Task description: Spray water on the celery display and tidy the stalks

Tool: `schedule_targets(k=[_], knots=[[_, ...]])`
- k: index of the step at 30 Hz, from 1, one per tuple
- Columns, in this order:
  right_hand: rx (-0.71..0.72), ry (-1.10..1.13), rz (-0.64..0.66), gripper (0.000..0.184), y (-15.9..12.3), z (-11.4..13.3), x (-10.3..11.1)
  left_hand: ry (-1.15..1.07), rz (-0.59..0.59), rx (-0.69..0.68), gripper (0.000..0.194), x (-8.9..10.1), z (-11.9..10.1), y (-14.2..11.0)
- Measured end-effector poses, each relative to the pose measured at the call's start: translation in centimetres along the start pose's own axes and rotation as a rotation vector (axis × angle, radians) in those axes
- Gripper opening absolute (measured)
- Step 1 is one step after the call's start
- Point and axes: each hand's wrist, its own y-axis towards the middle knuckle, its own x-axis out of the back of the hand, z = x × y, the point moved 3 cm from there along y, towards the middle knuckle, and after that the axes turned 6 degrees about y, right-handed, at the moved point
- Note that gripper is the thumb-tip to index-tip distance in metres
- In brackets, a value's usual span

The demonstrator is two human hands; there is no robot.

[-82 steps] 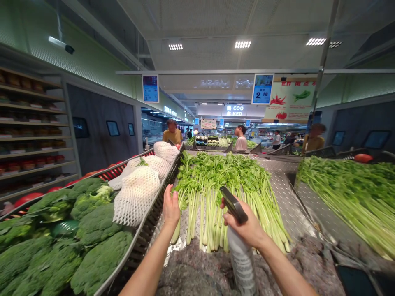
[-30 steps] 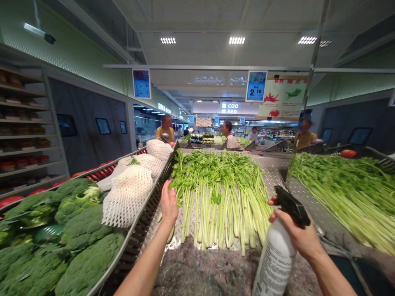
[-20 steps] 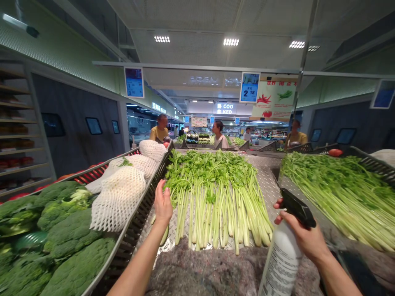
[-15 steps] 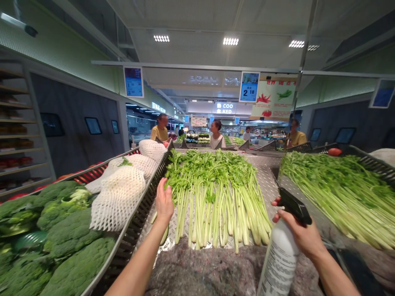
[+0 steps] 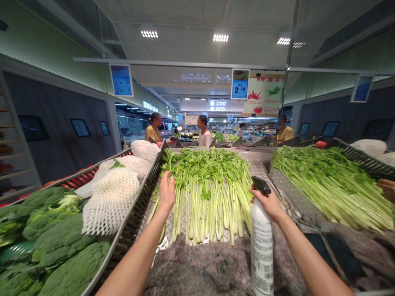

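Leafy celery [image 5: 210,189] lies side by side on a patterned metal shelf [image 5: 168,234], leaves toward the back and pale stalks toward me. My left hand [image 5: 167,192] is at the left edge of the celery with its fingers stretched out and nothing in it. I cannot tell whether it touches the leaves. My right hand [image 5: 269,204] grips a white spray bottle [image 5: 261,248] by its neck, below the black trigger head. The bottle stands nearly upright in front of the right end of the celery, its nozzle pointing forward and left.
On the left, a black crate [image 5: 140,199] holds broccoli [image 5: 61,236] and produce in white foam nets [image 5: 112,201]. A mirror panel [image 5: 327,189] on the right reflects the celery. Grey cloth [image 5: 197,271] covers the front edge. People stand beyond the shelf.
My right hand has brought the spray bottle left toward the celery, and the bottle has become more upright. My left hand stays by the celery's left edge. The view has turned slightly right.
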Motion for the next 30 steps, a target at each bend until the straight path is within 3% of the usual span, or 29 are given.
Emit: schedule_targets(k=[6, 16, 24, 30], knots=[[0.023, 0.045, -0.024, 0.031, 0.7, -0.2, 0.6, 0.012, 0.038, 0.013, 0.045, -0.4, -0.9, 0.3], [0.245, 0.255, -0.058, 0.037, 2.0, 5.0, 0.2, -0.019, 0.011, -0.049, 0.041, 0.1, -3.2, 1.6], [0.167, 0.236, 0.033, 0.04, 1.3, 3.9, -1.2, 0.023, -0.009, -0.069, 0.042, 1.6, -3.7, 2.7], [0.179, 0.258, 0.04, 0.043, 0.5, 2.8, -1.4, -0.013, 0.003, -0.119, 0.042, -0.6, -2.1, 2.1]])
